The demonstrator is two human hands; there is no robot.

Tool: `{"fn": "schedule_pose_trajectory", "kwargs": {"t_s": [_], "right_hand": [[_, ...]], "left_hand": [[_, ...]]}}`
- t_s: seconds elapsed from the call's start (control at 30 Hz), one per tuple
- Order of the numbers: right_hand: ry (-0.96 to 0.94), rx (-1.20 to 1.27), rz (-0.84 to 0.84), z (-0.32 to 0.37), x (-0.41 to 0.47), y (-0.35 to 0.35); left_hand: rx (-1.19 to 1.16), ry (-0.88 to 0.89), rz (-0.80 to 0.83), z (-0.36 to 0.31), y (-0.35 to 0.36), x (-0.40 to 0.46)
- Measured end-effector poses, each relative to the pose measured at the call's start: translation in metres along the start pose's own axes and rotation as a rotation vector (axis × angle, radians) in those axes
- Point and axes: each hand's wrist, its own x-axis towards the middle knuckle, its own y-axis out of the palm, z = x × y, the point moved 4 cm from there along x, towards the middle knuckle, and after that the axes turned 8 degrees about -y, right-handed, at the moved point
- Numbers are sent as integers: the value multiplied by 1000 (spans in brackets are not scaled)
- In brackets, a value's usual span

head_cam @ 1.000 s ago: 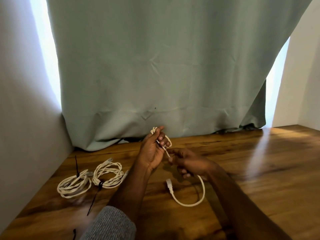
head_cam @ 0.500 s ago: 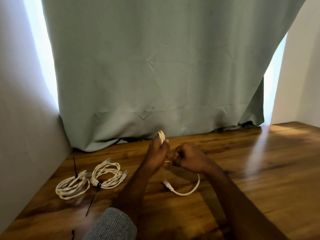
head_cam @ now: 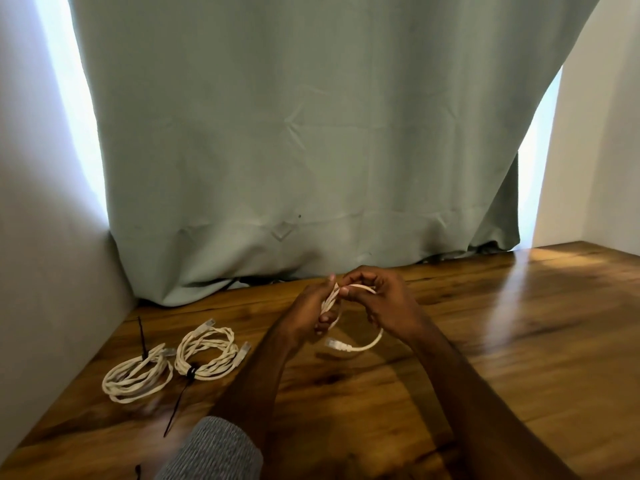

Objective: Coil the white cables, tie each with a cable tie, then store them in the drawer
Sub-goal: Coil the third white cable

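Both hands met above the middle of the desk (head_cam: 485, 341), close to its back edge. The left hand (head_cam: 304, 313) had its fingers curled round the gathered loops of the white cable (head_cam: 367, 344), while the right hand (head_cam: 384, 303) pinched a strand at the top of the loops. The cable's free end curved down, its plug lying on the wood. Toward the left edge lay two coiled cables (head_cam: 207, 351), each bound with a black cable tie (head_cam: 189, 372).
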Motion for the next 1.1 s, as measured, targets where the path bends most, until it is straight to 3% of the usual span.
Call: {"fn": "schedule_pose_trajectory", "kwargs": {"t_s": [0.2,0.4,0.53,0.67,0.8,0.97,1.1], "right_hand": [[-48,-224,-120,-24,6,-14],[207,36,79,-32,1,11],[271,246,64,-32,-1,14],[344,350,4,-39,-1,21],[293,21,18,-41,3,21],[165,-171,-83,-37,9,22],[158,-168,-104,-38,10,21]], "left_hand": [[-93,91,223,-2,5,-9],[-468,-25,362,-4,2,-11],[-574,-38,453,-3,0,-12],[-613,-44,394,4,-2,-8],[-551,-60,316,11,-6,-5],[-428,-59,130,17,-10,2],[-480,-55,206,12,-5,-1]]}}
